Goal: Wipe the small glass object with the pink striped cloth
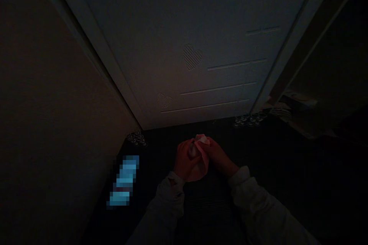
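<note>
The scene is very dark. Both my hands meet over a dark surface in front of a closed door. My left hand [185, 159] and my right hand [218, 155] are closed together on a small pink, soft-looking thing [200, 168], perhaps cloth or a pouch, with a pale bit showing at its top. Light sleeves cover both my forearms. What the pink thing exactly is cannot be made out.
A pale door [189, 46] with heart shapes and thin grooves stands ahead. A wall runs along the left. A bluish blurred patch [124, 180] lies on the dark floor [273, 168] at the left. Small shiny rings [249, 119] sit by the door's foot, with clutter [293, 111] at the right.
</note>
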Action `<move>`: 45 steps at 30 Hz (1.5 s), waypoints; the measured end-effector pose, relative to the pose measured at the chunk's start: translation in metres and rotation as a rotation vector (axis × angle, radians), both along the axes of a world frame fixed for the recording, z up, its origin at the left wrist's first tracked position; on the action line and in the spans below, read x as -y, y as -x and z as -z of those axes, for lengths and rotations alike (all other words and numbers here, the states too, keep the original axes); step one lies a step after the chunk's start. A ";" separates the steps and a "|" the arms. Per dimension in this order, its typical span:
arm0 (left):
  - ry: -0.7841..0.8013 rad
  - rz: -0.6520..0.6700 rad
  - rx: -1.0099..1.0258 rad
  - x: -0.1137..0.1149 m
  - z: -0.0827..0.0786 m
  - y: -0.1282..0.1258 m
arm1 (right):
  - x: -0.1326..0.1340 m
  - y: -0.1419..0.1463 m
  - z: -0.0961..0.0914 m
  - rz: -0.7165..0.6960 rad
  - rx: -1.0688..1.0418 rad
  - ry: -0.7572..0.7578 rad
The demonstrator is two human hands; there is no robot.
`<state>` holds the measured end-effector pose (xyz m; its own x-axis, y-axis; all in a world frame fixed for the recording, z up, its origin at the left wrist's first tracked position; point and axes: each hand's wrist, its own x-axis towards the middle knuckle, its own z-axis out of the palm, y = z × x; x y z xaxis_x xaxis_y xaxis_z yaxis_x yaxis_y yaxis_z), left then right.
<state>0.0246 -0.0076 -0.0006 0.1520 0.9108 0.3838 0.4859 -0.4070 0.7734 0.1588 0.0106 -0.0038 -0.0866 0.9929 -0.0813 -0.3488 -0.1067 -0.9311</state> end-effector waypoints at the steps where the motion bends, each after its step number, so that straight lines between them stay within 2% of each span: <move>1: -0.004 0.007 0.012 0.000 0.000 0.000 | 0.000 0.000 0.000 0.015 0.003 0.009; 10: -0.103 0.012 -0.074 0.003 -0.003 -0.003 | -0.002 0.000 0.001 0.096 0.023 0.029; 16: -0.086 0.033 -0.094 0.003 -0.002 -0.003 | -0.001 0.000 -0.001 0.092 -0.019 0.024; 29: -0.050 0.047 0.049 0.004 -0.002 -0.005 | -0.001 0.000 0.001 0.102 0.030 0.025; 39: 0.099 0.118 0.247 -0.002 0.000 -0.002 | 0.000 -0.001 -0.002 0.074 -0.105 -0.006; 45: 0.264 0.133 0.427 -0.004 0.006 -0.003 | -0.003 -0.003 -0.004 0.143 -0.137 0.009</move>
